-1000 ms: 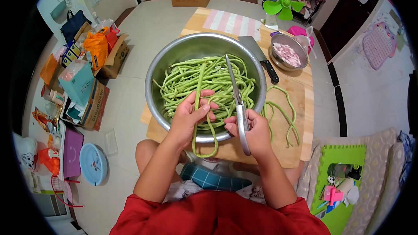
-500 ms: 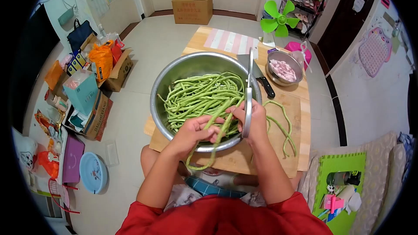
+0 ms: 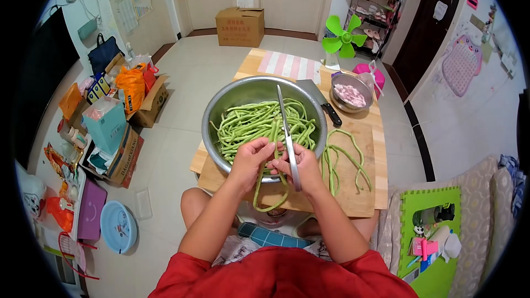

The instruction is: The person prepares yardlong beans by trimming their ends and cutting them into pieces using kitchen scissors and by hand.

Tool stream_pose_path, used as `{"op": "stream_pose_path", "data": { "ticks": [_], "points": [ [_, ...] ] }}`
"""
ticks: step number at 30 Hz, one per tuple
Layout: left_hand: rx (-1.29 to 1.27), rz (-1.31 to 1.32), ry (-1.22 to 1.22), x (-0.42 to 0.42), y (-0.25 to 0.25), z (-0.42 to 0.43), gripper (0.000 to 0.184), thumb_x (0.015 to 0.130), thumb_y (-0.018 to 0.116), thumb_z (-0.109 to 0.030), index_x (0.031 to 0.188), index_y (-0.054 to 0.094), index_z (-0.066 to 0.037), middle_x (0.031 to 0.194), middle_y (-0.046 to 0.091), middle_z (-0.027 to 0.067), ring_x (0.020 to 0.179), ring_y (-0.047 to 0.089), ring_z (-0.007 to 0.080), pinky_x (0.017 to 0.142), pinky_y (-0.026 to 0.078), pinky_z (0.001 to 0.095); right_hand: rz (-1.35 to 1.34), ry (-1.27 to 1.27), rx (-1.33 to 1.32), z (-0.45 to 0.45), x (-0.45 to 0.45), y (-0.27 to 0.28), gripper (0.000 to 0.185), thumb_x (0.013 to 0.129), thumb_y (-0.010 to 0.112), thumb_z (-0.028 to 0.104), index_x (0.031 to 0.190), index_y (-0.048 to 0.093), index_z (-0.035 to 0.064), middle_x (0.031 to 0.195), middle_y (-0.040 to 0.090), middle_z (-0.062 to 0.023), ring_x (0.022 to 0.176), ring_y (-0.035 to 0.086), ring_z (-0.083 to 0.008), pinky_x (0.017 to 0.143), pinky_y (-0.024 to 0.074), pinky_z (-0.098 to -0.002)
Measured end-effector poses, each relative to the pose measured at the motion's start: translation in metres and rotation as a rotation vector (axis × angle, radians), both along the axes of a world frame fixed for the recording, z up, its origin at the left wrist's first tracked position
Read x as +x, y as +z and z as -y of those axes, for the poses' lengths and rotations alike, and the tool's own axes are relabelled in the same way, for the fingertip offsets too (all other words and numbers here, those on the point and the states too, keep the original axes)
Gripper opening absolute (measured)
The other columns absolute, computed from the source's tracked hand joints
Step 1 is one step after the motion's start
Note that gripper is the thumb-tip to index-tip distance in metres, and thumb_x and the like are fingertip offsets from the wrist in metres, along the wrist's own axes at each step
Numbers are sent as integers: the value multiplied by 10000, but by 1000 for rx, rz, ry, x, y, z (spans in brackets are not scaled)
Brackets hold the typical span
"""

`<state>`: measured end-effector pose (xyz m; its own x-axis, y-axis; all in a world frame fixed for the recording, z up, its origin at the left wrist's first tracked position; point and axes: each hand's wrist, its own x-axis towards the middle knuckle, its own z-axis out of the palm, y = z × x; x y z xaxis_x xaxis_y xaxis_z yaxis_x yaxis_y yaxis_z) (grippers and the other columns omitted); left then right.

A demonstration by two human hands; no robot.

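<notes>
A large metal basin (image 3: 207,132) holds a heap of long green beans (image 3: 248,124). Over its near rim, my left hand (image 3: 251,160) pinches a long bean (image 3: 274,201) that hangs down in a loop. Close beside it, my right hand (image 3: 302,166) grips a slim all-metal knife (image 3: 291,154), its blade pointing away over the basin. The right fingertips also touch the bean; whether they grip it is hard to see. Several long beans (image 3: 356,160) lie on the wooden cutting board (image 3: 348,201) to the right of the basin.
Behind the basin lies a black-handled cleaver (image 3: 331,115), beside a metal bowl of raw meat pieces (image 3: 350,96). A green fan (image 3: 345,36) stands at the table's far end. Cardboard boxes (image 3: 126,154) and a blue plastic basin (image 3: 118,226) are on the floor at left.
Both hands have drawn closer together around the bean. The knife has turned and shifted left, its blade now over the basin. The whole view has shifted slightly.
</notes>
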<state>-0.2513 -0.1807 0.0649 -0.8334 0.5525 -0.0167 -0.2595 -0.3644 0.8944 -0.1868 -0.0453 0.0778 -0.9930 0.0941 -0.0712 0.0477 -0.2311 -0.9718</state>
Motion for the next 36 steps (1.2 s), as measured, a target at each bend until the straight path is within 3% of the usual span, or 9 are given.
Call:
{"op": "stream_pose_path", "data": {
  "ticks": [4, 6, 11, 14, 21, 36],
  "points": [
    [30, 8, 70, 9, 10, 0, 227, 903, 550, -138, 1057, 591, 23, 816, 606, 34, 644, 546, 80, 571, 455, 207, 47, -6, 42, 0, 1, -3, 332, 786, 680, 51, 1076, 528, -5, 786, 631, -54, 706, 656, -139, 516, 511, -224],
    [30, 6, 77, 6, 9, -1, 252, 918, 517, -157, 1086, 580, 19, 779, 586, 19, 629, 540, 82, 575, 445, 202, -20, -79, 88, 1, 0, -1, 207, 784, 704, 95, 884, 539, 20, 746, 654, -72, 606, 631, -107, 398, 411, -161],
    [12, 0, 60, -7, 13, 0, 295, 941, 477, -212, 1105, 571, 14, 681, 493, -14, 534, 460, 60, 497, 372, 181, 63, -97, 203, -22, 2, -13, 190, 769, 723, 131, 830, 585, 15, 671, 595, -4, 577, 545, -56, 481, 413, -200],
    [-143, -107, 23, -9, 15, 6, 310, 962, 457, -244, 1108, 572, 4, 665, 482, -24, 464, 346, 27, 415, 254, 156, 94, -78, 499, -41, 14, -22, 286, 755, 724, 268, 798, 584, 23, 580, 504, 11, 539, 437, -67, 503, 378, -242],
    [-337, -250, 78, -9, 12, 5, 254, 954, 476, -227, 1126, 510, -42, 639, 535, 0, 489, 369, 22, 429, 270, 172, 196, 63, 494, -59, 39, -15, 335, 733, 724, 319, 817, 603, 18, 574, 500, -21, 530, 441, -107, 507, 379, -283],
    [-303, -243, 96, -4, 3, 2, 200, 949, 489, -172, 1066, 529, -16, 597, 461, -36, 516, 405, 35, 462, 288, 181, 239, 169, 581, -55, 36, -9, 440, 759, 663, 450, 809, 629, 14, 574, 526, -69, 535, 487, -170, 533, 395, -329]
  ]
}}
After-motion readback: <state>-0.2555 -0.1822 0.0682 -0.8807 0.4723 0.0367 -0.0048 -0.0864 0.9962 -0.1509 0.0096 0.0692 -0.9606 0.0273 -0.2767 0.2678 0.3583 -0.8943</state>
